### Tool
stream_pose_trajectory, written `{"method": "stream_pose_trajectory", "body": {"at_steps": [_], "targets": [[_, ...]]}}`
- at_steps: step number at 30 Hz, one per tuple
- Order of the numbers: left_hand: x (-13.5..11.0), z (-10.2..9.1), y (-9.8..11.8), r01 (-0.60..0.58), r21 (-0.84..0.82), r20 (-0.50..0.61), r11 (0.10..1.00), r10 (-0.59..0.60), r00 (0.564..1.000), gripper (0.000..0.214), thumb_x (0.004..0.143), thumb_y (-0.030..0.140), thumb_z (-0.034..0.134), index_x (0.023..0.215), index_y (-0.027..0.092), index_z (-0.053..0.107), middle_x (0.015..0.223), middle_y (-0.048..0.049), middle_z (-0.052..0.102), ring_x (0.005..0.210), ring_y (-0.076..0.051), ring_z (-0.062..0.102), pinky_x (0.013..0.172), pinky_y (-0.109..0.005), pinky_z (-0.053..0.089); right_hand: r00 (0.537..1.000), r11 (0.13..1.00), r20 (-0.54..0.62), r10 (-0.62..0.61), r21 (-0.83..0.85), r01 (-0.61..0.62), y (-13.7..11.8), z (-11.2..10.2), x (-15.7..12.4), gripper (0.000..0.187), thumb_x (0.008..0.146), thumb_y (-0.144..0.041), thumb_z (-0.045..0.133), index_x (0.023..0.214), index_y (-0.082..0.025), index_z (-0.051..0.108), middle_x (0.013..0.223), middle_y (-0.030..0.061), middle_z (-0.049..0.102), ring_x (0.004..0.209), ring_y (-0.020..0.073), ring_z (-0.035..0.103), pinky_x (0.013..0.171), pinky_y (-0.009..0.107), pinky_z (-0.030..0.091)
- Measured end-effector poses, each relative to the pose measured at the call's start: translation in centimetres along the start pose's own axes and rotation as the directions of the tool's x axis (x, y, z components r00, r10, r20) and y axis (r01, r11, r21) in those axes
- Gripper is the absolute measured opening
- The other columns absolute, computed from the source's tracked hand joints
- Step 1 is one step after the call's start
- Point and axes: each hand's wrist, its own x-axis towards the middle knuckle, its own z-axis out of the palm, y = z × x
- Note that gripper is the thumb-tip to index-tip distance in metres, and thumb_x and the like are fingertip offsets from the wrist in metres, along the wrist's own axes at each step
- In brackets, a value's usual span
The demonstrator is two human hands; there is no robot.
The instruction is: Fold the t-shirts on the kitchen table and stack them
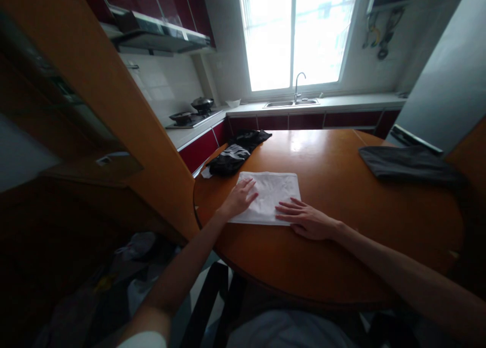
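Note:
A white folded cloth (268, 193), roughly rectangular, lies flat near the front left of the wooden table (326, 257). My left hand (240, 197) rests on its left side with the fingers stretched out. On its right front corner lies my right hand (306, 219), palm down and fingers spread. Neither hand grips the cloth. What kind of cloth item it is, I cannot make out.
Black clothing (237, 153) lies heaped at the table's left back edge. A dark grey folded cloth (408, 163) lies at the right. Beyond are a stove (195, 119) with pans and a sink (292, 104). A wooden cabinet (152, 150) borders the table's left.

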Motion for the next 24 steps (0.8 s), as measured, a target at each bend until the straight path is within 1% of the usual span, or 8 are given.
{"method": "stream_pose_trajectory", "body": {"at_steps": [3, 7, 10, 13, 16, 18, 20, 24], "targets": [[-1.1, 1.4, 0.1, 0.046, 0.076, 0.138, 0.996, -0.056, 0.989, 0.061, 0.102, 0.049, 0.04, 0.154, 0.018, 0.042, 0.162, -0.0148, 0.034, 0.151, -0.034, 0.026, 0.12, -0.057, 0.025, 1.0, 1.0, 0.006, -0.005, 0.007, 0.005, 0.0, -0.1, 0.0, 0.068, 0.089, -0.01, 0.05, 0.153, -0.032, 0.043, 0.158, 0.0027, 0.042, 0.15, 0.0206, 0.029, 0.125, 0.052, 0.015], [-1.5, 1.5, -0.3, 0.056, 0.141, 0.213, 0.988, -0.086, 0.973, 0.063, 0.103, 0.053, 0.033, 0.158, 0.022, 0.033, 0.166, -0.0123, 0.023, 0.154, -0.034, 0.019, 0.121, -0.063, 0.014, 1.0, 0.999, -0.005, -0.029, 0.031, 0.029, 0.3, 0.0, 0.1, 0.069, 0.087, -0.01, 0.051, 0.152, -0.032, 0.045, 0.156, 0.003, 0.044, 0.149, 0.0207, 0.033, 0.125, 0.052, 0.016], [0.5, 0.8, -0.1, 0.047, 0.14, 0.23, 0.989, -0.079, 0.97, 0.063, 0.104, 0.052, 0.031, 0.157, 0.019, 0.034, 0.166, -0.0138, 0.024, 0.154, -0.033, 0.018, 0.121, -0.063, 0.013, 0.999, 0.999, -0.002, -0.035, 0.032, 0.035, 0.5, 0.1, 0.1, 0.071, 0.085, -0.011, 0.052, 0.152, -0.031, 0.044, 0.156, 0.0037, 0.044, 0.149, 0.0216, 0.034, 0.125, 0.052, 0.017], [3.9, 0.4, 0.1, 0.024, 0.129, 0.195, 0.991, -0.05, 0.98, 0.062, 0.104, 0.05, 0.029, 0.156, 0.017, 0.036, 0.165, -0.0145, 0.025, 0.154, -0.032, 0.019, 0.121, -0.059, 0.019, 0.999, 0.999, 0.017, -0.037, 0.015, 0.037, 0.6, 0.1, 0.1, 0.07, 0.085, -0.012, 0.052, 0.152, -0.03, 0.045, 0.157, 0.0043, 0.043, 0.149, 0.0225, 0.033, 0.124, 0.053, 0.017], [6.8, 0.9, -0.4, 0.081, 0.147, 0.23, 0.986, -0.114, 0.966, 0.059, 0.104, 0.049, 0.029, 0.155, 0.02, 0.04, 0.165, -0.0131, 0.028, 0.153, -0.033, 0.021, 0.121, -0.058, 0.02, 0.999, 0.999, 0.013, -0.033, 0.016, 0.033, 0.4, -0.1, 0.1, 0.069, 0.085, -0.013, 0.052, 0.152, -0.03, 0.045, 0.156, 0.0043, 0.045, 0.149, 0.0228, 0.034, 0.124, 0.053, 0.018], [7.5, 1.5, -0.9, 0.134, 0.154, 0.258, 0.979, -0.171, 0.951, 0.06, 0.104, 0.05, 0.029, 0.155, 0.021, 0.039, 0.164, -0.0115, 0.03, 0.153, -0.033, 0.022, 0.121, -0.058, 0.02, 1.0, 0.999, 0.006, -0.027, 0.029, 0.027, 0.2, -0.3, 0.1, 0.068, 0.086, -0.014, 0.053, 0.152, -0.03, 0.046, 0.155, 0.0046, 0.046, 0.149, 0.0233, 0.034, 0.124, 0.053, 0.02], [7.6, 2.1, -1.4, 0.157, 0.147, 0.25, 0.977, -0.191, 0.949, 0.061, 0.104, 0.052, 0.028, 0.157, 0.024, 0.037, 0.164, -0.0089, 0.031, 0.153, -0.032, 0.021, 0.121, -0.056, 0.02, 1.0, 0.999, 0.005, -0.023, 0.048, 0.022, 0.1, -0.4, 0.0, 0.065, 0.088, -0.016, 0.053, 0.151, -0.03, 0.047, 0.154, 0.0046, 0.048, 0.148, 0.0238, 0.035, 0.123, 0.053, 0.022], [7.1, 2.6, -1.8, 0.171, 0.138, 0.215, 0.976, -0.198, 0.956, 0.061, 0.103, 0.054, 0.025, 0.157, 0.027, 0.036, 0.164, -0.0059, 0.033, 0.153, -0.03, 0.021, 0.122, -0.053, 0.019, 0.999, 0.995, -0.044, 0.024, 0.098, -0.02, 0.1, -0.3, 0.0, 0.048, 0.097, -0.025, 0.05, 0.145, -0.03, 0.054, 0.151, 0.0054, 0.052, 0.145, 0.0237, 0.041, 0.121, 0.052, 0.028]]}}
